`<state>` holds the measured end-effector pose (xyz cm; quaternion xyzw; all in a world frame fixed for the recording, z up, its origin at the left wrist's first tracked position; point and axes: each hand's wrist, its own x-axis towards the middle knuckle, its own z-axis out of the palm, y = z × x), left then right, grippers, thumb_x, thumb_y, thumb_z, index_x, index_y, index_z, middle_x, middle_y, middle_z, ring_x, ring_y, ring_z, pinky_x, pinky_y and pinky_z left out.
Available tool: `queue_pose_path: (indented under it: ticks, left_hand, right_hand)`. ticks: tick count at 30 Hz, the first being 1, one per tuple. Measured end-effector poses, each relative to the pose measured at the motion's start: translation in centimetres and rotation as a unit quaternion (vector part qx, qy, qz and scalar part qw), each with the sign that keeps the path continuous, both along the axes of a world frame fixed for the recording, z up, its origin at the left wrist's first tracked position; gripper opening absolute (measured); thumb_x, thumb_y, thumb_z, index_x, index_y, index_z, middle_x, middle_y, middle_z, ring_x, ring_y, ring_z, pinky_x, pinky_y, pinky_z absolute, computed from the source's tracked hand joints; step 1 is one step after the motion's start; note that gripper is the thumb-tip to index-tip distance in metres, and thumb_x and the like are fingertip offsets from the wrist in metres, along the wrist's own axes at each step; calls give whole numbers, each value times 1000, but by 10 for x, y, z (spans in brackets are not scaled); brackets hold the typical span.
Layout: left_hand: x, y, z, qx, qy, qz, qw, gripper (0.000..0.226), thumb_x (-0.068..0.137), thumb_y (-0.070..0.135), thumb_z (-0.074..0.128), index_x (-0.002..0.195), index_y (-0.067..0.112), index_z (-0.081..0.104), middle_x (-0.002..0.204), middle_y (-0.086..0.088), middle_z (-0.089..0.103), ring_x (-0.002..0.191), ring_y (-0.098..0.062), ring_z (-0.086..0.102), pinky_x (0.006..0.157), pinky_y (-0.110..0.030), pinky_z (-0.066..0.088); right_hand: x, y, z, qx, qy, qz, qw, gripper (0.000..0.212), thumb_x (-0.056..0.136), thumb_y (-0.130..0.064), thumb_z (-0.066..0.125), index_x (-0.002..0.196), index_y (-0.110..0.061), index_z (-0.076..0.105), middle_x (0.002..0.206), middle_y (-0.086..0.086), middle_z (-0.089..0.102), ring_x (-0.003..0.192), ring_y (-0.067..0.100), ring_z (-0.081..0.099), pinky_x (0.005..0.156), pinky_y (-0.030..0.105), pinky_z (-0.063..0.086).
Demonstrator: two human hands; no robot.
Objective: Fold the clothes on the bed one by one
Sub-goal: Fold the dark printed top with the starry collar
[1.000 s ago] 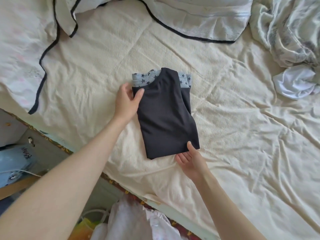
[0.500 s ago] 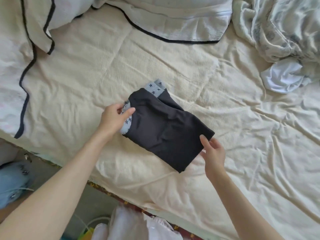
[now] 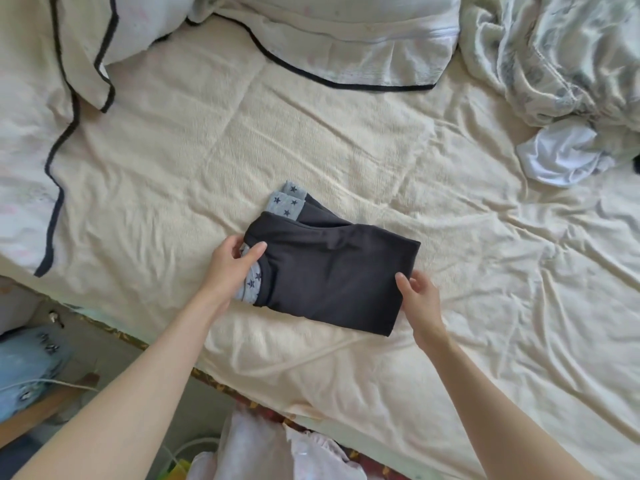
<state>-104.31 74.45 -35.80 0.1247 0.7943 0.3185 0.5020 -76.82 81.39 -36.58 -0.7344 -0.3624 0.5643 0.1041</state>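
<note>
A folded black garment (image 3: 332,275) with a grey star-printed band lies on the cream bed sheet (image 3: 277,140) near the bed's front edge. My left hand (image 3: 232,268) pinches its left end at the star band, thumb on top. My right hand (image 3: 420,299) grips the right edge, fingers tucked under the fabric and thumb above. A crumpled white garment (image 3: 564,157) lies at the far right of the bed.
Pillows with black piping (image 3: 346,36) lie along the back and left. A rumpled pale patterned quilt (image 3: 568,53) fills the back right corner. Below the bed edge are a light blue denim item (image 3: 27,372) and pinkish-white cloth (image 3: 277,445).
Both hands have turned the folded black garment clockwise, from upright to lying across, and shifted it toward the right. The grips have stayed on its two ends.
</note>
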Motion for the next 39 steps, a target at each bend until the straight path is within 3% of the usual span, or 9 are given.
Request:
queue_pose_path:
  ticks: [3,5,9,13,16,21,27,35,39]
  left_hand:
    - [2,-6,8,-1,15,-20,1000,18,90,25,62,100,12,55,91,3,59,87,-11,57,68,-18,42]
    - [5,-12,22,1,24,-30,999,17,90,26,62,97,13,54,92,1,58,90,-15,56,70,-21,42]
    - [13,-31,71,-4,43,-33,999,32,91,31,60,115,12,53,112,-2,55,105,-18,54,86,-28,42]
    - [21,-52,132,22,26,-28,999,31,91,33,60,113,13,52,111,-5,57,101,-19,56,76,-28,43]
    - [32,-63,171,52,31,-64,996,32,91,35,59,112,13,52,111,-3,57,102,-17,55,73,-27,43]
    - [68,-84,203,71,-1,-109,991,38,89,37,61,113,9,53,114,-8,59,107,-22,57,81,-31,48]
    - [143,-96,239,89,-56,-207,973,30,89,34,63,101,8,53,94,-8,62,76,-16,59,57,-26,41]
    - [244,-108,267,84,-64,-342,934,31,88,34,65,102,9,54,100,-9,64,81,-15,61,59,-25,43]
    - [309,-98,275,88,-55,-398,912,25,88,29,65,98,7,57,94,-10,67,79,-16,64,56,-22,44]
  right_hand:
    - [-3,-7,13,33,-18,13,999,15,97,-16,49,83,-19,55,91,9,63,84,21,59,74,30,48]
    - [-5,-12,30,52,-21,24,998,14,97,-17,50,84,-17,57,91,9,65,85,23,61,76,35,50]
    - [-2,-24,80,85,-16,21,996,12,96,-19,52,89,-24,60,94,7,66,88,22,64,79,38,54]
    - [16,-42,141,123,7,-5,992,10,95,-17,54,99,-17,64,91,2,65,86,20,63,71,28,50]
    - [36,-62,179,153,17,-28,988,13,94,-19,55,101,-15,66,94,5,66,88,21,64,75,32,51]
    - [78,-120,222,187,21,-101,977,12,95,-21,55,98,-19,67,94,2,68,88,18,65,75,31,52]
    - [158,-188,262,210,-4,-188,960,11,94,-17,57,92,-21,67,95,4,69,90,20,66,83,38,53]
    - [251,-272,276,208,-15,-298,932,13,95,-16,56,100,-12,67,95,4,69,89,17,65,67,25,48]
    - [302,-287,268,194,1,-348,917,12,95,-15,56,100,-11,66,97,5,68,92,20,63,66,26,47]
